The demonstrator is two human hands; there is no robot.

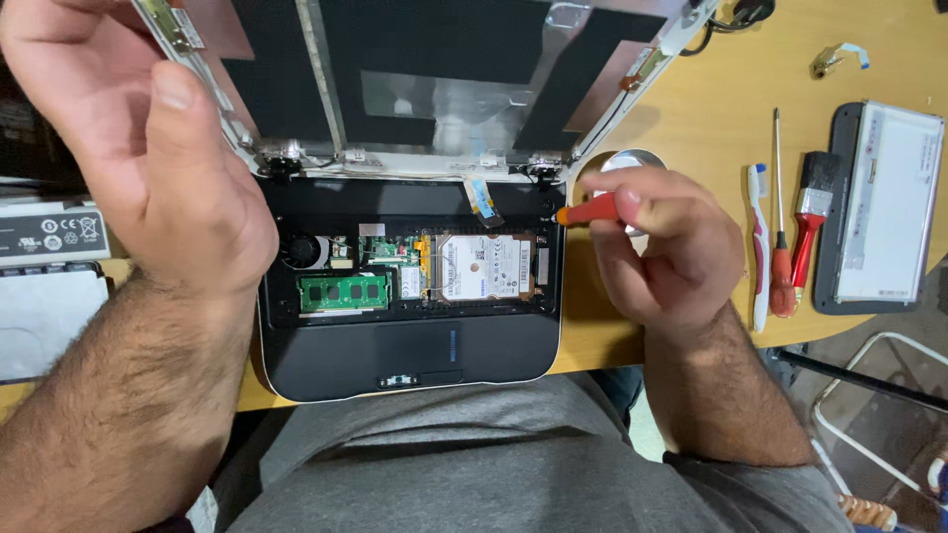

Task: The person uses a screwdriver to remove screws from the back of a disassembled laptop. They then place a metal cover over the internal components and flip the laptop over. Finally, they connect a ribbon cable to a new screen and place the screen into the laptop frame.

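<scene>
Left hand up high in the head view, fingers curled loosely around the left edge of the laptop's bare lid, thumb lying flat along the metal hinge rail and propping the lid up. Right hand is closed tight on a red-handled screwdriver, pinched between thumb and forefinger, tip aimed left at the top right corner of the open laptop base, right by the right hinge.

Between the two hands lies that base with its keyboard deck off: silver hard drive just left of the screwdriver tip, green memory stick further left toward the left wrist, small fan above it, near the left palm. Blue-tipped ribbon cable hangs down from the hinge line over the drive's top edge.

Behind the right knuckles, a round metal dish peeks out on the wooden table. Out past the right hand, a white toothbrush, a second red-handled screwdriver and a red-handled paintbrush lie side by side, then the removed screen panel lying flat. Past the left forearm, a grey device with a label on its face.
</scene>
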